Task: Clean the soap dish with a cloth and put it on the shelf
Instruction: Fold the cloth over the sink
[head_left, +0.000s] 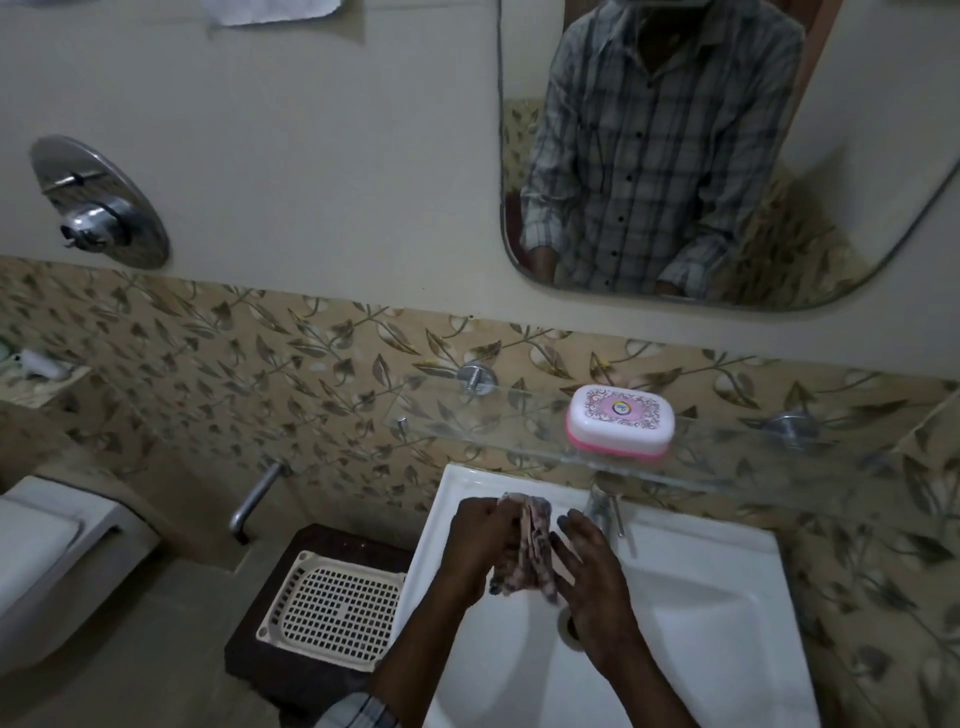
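A white soap dish (620, 421) with a pink base and a patterned lid sits closed on the glass shelf (467, 423) above the sink. Over the white sink (727, 597) my left hand (475, 545) grips a patterned cloth (530, 545), bunched and hanging down. My right hand (592, 571) has straight fingers laid against the cloth's right side. Both hands are well below the shelf and apart from the soap dish.
A tap (605, 512) stands at the sink's back edge, just behind my right hand. A mirror (727, 156) hangs above the shelf. Left of the sink lie a white perforated tray (332, 603) on a dark stand, a wall pipe (254, 501) and a toilet tank (47, 540).
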